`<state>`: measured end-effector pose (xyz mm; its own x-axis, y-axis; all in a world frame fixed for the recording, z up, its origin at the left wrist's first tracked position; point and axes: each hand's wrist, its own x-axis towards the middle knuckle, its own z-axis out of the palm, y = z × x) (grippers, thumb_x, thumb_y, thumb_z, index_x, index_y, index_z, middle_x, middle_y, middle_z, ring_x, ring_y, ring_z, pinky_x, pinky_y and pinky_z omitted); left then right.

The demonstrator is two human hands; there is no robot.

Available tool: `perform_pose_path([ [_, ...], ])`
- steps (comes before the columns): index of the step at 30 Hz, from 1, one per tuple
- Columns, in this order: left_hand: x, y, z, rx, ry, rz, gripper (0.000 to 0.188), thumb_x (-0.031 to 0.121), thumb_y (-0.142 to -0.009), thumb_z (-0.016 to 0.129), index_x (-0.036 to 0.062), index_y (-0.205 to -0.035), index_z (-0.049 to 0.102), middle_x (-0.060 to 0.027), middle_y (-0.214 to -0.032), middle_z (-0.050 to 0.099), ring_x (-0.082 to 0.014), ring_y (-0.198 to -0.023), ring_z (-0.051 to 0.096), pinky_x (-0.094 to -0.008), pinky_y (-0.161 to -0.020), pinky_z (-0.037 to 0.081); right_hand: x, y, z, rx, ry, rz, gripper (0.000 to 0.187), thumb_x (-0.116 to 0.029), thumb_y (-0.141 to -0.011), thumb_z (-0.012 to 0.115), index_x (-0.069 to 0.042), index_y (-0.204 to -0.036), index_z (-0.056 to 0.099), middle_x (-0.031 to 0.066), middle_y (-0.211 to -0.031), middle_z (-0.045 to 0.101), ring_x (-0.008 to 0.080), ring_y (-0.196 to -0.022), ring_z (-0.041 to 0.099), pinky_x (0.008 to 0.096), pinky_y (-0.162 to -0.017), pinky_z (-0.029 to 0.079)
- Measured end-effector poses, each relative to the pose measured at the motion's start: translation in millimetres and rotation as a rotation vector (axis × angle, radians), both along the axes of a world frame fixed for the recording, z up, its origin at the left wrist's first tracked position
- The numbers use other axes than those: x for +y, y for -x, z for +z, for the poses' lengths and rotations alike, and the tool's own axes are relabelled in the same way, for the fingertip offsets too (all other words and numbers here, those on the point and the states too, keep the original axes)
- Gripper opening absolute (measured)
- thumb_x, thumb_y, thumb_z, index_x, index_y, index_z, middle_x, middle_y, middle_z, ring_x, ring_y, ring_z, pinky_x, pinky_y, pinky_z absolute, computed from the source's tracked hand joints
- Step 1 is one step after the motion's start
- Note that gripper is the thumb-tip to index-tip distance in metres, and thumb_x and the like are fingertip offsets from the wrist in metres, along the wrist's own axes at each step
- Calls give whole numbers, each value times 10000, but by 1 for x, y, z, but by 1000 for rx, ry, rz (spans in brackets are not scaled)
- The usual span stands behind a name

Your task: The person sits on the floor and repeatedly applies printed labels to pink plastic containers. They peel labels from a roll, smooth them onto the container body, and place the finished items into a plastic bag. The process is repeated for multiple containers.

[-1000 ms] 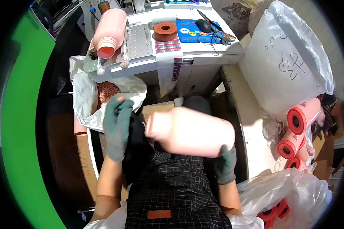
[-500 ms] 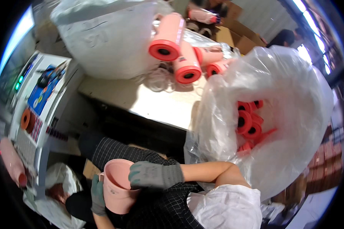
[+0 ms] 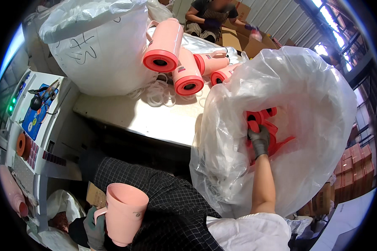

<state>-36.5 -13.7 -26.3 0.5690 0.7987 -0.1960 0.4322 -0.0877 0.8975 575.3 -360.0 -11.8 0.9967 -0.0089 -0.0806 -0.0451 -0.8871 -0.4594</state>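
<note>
My left hand (image 3: 95,229), in a grey-green glove, is closed round the handle of a pink plastic jug body (image 3: 125,214). The jug is hollow, its wide mouth facing up, and it stands over my lap. Far to the right, my right hand (image 3: 259,140), gloved too, reaches into a large clear plastic bag (image 3: 222,138). Its fingers are closed on a red plastic ring (image 3: 253,126) at the top of the heap. Other red ring-shaped parts (image 3: 284,144) lie round it, partly covered by the hand.
Several pink jugs with red bases (image 3: 160,60) lie on the white table (image 3: 155,121), beside loose white rings (image 3: 156,98). A big white sack (image 3: 92,62) stands at the back left. On the left is a machine (image 3: 50,108) with tools. Another person (image 3: 209,21) works at the back near cartons (image 3: 230,38).
My right hand has left the jug's mouth and moved up and right into the clear bag, onto the red parts. The jug stays in my left hand, slightly lower.
</note>
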Motion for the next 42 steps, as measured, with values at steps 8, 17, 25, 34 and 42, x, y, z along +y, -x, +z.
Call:
perform_pose_path([
  [8,-6,50,-59,-61,-255,246,276,116,-1016,576,-50,-1219,663,-149,-1172,684,-231,-998,687,-329,-831,536,121,112,78,-815,-918,389,408,-146,-918,726,32,-1258,590,92,-1130,630,181,-970,595,321,-925,504],
  [17,-34,19,-22,-147,-4,313,313,214,-1049,567,-28,-1233,642,-53,-1054,674,-117,-848,600,-261,-699,451,196,178,31,670,-1608,523,486,-309,-1102,557,25,-1452,524,119,-1290,694,234,-1181,658,381,-1062,512],
  [25,-48,27,-51,-234,-21,324,339,196,-1070,541,-26,-1295,664,-93,-1263,690,-177,-1113,645,-312,-962,512,307,275,23,323,-1033,1176,439,-265,-992,707,-2,-1337,638,134,-1085,644,216,-961,611,365,-895,508],
  [34,-55,30,-18,-366,160,320,301,178,-986,686,16,-1237,723,-122,-1275,717,-180,-1108,677,-319,-941,533,306,328,-7,40,-901,1970,672,-199,-685,885,-28,-1308,698,93,-961,645,288,-885,612,408,-798,509],
  [42,-65,31,-32,-320,86,342,425,209,-945,735,10,-1316,674,-164,-1287,722,-232,-1158,701,-379,-1004,547,300,326,-1,83,-779,2067,620,-224,-803,841,-9,-1357,664,121,-1046,656,302,-942,609,427,-849,506],
])
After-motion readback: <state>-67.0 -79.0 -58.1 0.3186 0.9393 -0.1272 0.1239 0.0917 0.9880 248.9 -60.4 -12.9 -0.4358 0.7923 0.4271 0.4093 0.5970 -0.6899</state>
